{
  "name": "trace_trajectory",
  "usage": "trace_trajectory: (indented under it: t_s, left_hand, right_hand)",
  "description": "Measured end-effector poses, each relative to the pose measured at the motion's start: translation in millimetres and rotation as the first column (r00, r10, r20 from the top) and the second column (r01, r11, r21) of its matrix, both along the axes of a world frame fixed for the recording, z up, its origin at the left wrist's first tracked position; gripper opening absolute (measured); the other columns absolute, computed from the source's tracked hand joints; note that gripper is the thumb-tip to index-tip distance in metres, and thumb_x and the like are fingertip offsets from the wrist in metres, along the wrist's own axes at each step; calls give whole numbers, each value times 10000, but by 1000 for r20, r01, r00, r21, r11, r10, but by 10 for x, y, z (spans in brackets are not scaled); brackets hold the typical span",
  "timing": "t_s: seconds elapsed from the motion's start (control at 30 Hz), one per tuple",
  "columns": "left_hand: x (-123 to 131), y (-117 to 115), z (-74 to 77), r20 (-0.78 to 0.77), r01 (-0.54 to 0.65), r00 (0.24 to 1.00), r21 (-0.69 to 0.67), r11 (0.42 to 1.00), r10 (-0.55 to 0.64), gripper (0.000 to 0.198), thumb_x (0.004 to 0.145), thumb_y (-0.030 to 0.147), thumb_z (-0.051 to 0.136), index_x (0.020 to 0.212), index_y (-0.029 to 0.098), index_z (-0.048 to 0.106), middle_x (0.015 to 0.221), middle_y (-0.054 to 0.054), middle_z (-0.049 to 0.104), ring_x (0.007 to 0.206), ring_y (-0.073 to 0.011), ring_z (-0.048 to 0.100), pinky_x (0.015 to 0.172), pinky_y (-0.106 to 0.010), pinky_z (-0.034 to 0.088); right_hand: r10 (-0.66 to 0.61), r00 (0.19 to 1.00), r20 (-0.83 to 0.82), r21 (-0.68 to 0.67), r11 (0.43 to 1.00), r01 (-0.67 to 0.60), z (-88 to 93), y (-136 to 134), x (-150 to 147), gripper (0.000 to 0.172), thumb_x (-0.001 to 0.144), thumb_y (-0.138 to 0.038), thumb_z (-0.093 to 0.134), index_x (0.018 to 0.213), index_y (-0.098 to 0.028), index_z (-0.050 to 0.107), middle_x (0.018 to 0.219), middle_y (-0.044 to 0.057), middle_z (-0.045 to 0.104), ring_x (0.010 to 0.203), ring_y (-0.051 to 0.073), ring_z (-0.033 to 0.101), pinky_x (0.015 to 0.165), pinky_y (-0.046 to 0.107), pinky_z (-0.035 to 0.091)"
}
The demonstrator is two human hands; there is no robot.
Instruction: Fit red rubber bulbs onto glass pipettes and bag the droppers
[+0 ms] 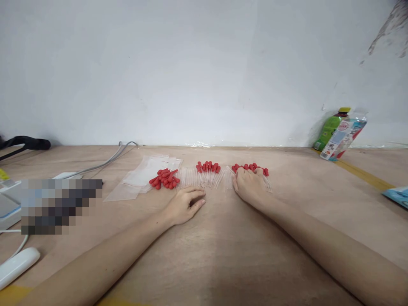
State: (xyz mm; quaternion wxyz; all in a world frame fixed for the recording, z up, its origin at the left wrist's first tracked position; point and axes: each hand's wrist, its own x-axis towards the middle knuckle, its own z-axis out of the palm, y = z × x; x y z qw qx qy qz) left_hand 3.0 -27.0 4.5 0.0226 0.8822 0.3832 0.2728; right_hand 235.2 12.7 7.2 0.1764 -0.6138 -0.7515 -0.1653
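Note:
My left hand (188, 205) rests on the table with thumb and fingers apart, nothing between them. Just beyond it lies a row of clear thin tubes (190, 176), with a heap of red rubber bulbs (165, 178) to their left. A fan of droppers (208, 167), clear tubes with red bulbs on top, lies between my hands. My right hand (250, 185) is over a second group of droppers (266, 172), its fingers curled down among the bulbs. Whatever those fingertips hold is hidden under the hand.
Clear plastic bags (140, 178) lie flat at the left, near a grey cable (108, 161). A green bottle (330, 131) and a clear labelled bottle (342, 137) lean against the wall (204, 76) at right. A blue packet (397, 196) lies at the right edge.

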Motion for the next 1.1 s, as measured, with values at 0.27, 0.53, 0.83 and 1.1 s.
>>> trace_trajectory:
  t_s: [0.27,0.53,0.83,1.1]
  left_hand:
    - [-303,289,178,-102,-499,816,373,782,569,194,754,333,523,815,172,613,866,-94,571,872,-265,485,716,-385,369]
    - [-411,369,133,-256,-500,747,392,772,614,226,787,294,446,774,181,641,831,-94,591,838,-259,496,704,-392,324]
    - [-397,378,106,-220,-494,750,441,750,624,266,862,246,360,846,148,607,866,-115,587,848,-263,508,689,-383,343]
    - [-210,270,89,63,-243,970,254,936,235,229,883,183,327,966,157,539,951,-85,558,876,-174,534,768,-301,433]
  right_hand:
    - [398,912,-100,303,885,-353,-251,-245,327,183,879,-244,374,827,-155,525,726,19,637,667,127,554,847,321,198]
    - [400,909,-118,284,891,-355,-247,-224,312,178,864,-235,412,918,-154,561,775,34,657,722,141,577,828,326,209]
    - [397,914,-87,245,898,-366,-237,-225,322,243,881,-236,376,892,-178,611,722,21,633,699,133,537,839,333,197]
    - [424,897,-121,242,889,-388,-229,-244,307,213,866,-202,360,841,-173,570,773,30,624,699,131,525,842,331,210]
